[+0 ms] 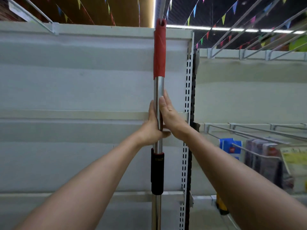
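1. Pole (158, 90): held upright in front of the shelf unit (74, 90), near its right edge. The red grip (159, 52) reaches the unit's top edge; the black collar (157, 173) sits below the hands.
2. Left hand (152, 125): thumb curled round the pole where the wider tube meets the narrower. Right hand (169, 115): fingers straight, palm flat against the tube, clasping nothing.
3. Progress: probably mid length-adjustment. Sections partly slid, collar untouched, locking still to do. Both pole ends are out of view.
4. Around: slotted upright (187, 80) just beside the pole. Wire hooks (249, 131) and hanging packets (265, 160) are to the right, well apart. Bunting (223, 18) overhead could snag the pole.
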`<action>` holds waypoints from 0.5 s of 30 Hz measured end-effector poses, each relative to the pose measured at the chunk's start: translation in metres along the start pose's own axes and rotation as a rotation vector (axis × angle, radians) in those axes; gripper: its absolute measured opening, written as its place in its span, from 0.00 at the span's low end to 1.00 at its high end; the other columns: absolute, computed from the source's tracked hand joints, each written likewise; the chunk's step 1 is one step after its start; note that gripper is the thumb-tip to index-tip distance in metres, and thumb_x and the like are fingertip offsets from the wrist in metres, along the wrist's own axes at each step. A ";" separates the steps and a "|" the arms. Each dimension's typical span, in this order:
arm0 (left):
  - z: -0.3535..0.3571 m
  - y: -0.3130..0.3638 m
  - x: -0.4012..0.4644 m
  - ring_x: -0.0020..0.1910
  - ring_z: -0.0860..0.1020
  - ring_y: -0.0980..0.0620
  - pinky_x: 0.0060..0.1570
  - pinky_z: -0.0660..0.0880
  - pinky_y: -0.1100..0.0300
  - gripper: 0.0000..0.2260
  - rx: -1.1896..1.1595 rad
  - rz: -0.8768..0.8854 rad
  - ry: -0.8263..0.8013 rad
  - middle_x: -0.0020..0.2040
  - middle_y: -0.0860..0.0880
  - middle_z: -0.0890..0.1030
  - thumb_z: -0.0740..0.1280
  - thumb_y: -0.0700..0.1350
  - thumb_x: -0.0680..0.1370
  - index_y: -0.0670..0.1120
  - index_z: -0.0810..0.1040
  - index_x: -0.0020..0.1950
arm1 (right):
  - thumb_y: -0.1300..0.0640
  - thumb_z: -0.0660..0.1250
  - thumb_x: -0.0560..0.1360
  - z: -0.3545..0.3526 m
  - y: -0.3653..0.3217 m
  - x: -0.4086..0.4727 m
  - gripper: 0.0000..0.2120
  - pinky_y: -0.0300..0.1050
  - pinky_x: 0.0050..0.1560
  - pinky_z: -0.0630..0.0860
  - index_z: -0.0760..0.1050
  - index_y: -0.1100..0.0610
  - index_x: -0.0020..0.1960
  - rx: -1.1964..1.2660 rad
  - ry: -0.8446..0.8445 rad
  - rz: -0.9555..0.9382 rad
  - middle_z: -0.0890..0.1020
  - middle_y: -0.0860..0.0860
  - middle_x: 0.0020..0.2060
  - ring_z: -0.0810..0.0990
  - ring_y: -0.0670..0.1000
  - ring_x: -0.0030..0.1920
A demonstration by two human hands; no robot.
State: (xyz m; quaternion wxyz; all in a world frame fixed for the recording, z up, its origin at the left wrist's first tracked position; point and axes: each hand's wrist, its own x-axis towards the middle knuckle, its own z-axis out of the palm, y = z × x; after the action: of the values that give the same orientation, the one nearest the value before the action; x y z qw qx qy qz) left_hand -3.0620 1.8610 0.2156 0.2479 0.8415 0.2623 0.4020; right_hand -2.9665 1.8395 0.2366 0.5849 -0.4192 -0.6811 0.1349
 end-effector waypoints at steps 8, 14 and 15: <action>-0.008 -0.006 -0.013 0.64 0.66 0.58 0.62 0.73 0.54 0.49 -0.115 -0.059 -0.129 0.75 0.54 0.56 0.66 0.30 0.74 0.53 0.30 0.75 | 0.50 0.48 0.83 0.001 0.006 -0.005 0.24 0.58 0.75 0.55 0.46 0.47 0.77 0.031 -0.010 -0.019 0.51 0.43 0.77 0.52 0.46 0.76; 0.004 -0.016 -0.033 0.62 0.67 0.60 0.46 0.75 0.73 0.48 -0.136 -0.079 -0.171 0.69 0.59 0.58 0.65 0.28 0.74 0.51 0.31 0.75 | 0.50 0.53 0.82 0.005 0.021 -0.024 0.28 0.60 0.74 0.57 0.42 0.43 0.77 0.115 -0.084 0.049 0.53 0.46 0.77 0.54 0.47 0.76; 0.006 -0.019 -0.037 0.59 0.70 0.60 0.45 0.74 0.74 0.47 -0.147 -0.094 -0.187 0.69 0.57 0.60 0.65 0.29 0.75 0.51 0.31 0.75 | 0.50 0.54 0.82 0.007 0.026 -0.030 0.29 0.58 0.75 0.57 0.42 0.42 0.76 0.131 -0.108 0.083 0.53 0.47 0.77 0.55 0.46 0.76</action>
State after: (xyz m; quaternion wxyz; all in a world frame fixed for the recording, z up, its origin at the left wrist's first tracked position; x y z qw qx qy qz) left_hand -3.0812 1.8505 0.1798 0.3509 0.8416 0.2470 0.3281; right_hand -2.9630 1.8355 0.1961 0.5676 -0.4001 -0.6833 0.2257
